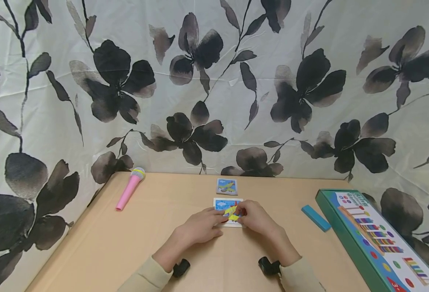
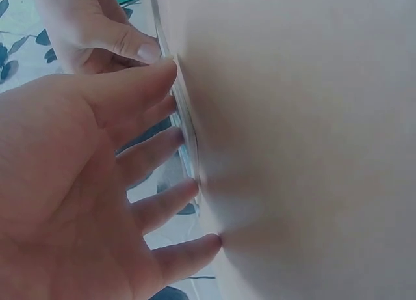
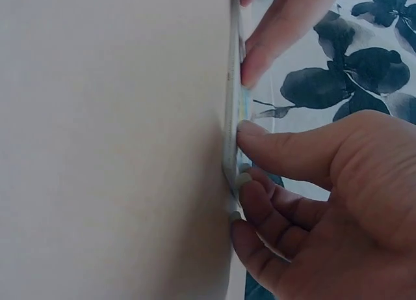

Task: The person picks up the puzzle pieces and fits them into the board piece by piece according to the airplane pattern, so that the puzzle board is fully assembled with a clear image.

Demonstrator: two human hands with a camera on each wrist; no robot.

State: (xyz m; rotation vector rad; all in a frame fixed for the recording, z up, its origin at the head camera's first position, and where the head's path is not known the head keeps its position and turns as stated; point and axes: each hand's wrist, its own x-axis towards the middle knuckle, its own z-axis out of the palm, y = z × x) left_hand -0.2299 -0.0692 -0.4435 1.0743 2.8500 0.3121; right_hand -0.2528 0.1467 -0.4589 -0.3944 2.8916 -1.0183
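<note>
A white-edged picture board (image 1: 220, 205) with a yellow airplane on blue lies flat on the table under both hands. My left hand (image 1: 204, 225) reaches onto it from the left, fingers mostly straight, fingertips at its near and left edge. From the right, my right hand (image 1: 257, 218) bends its thumb and fingers over the board's right part, fingertips close together at the airplane. In the right wrist view, the thumb (image 3: 279, 147) meets the board's face near its edge; I cannot tell whether a loose piece is pinched there. Behind lies a smaller airplane picture card (image 1: 227, 186).
A pink toy microphone (image 1: 130, 189) lies at the back left of the wooden table (image 1: 145, 243). To the right are a blue bar (image 1: 315, 218) and a large green-edged toy box (image 1: 375, 239). A floral cloth (image 1: 236, 89) hangs behind the table.
</note>
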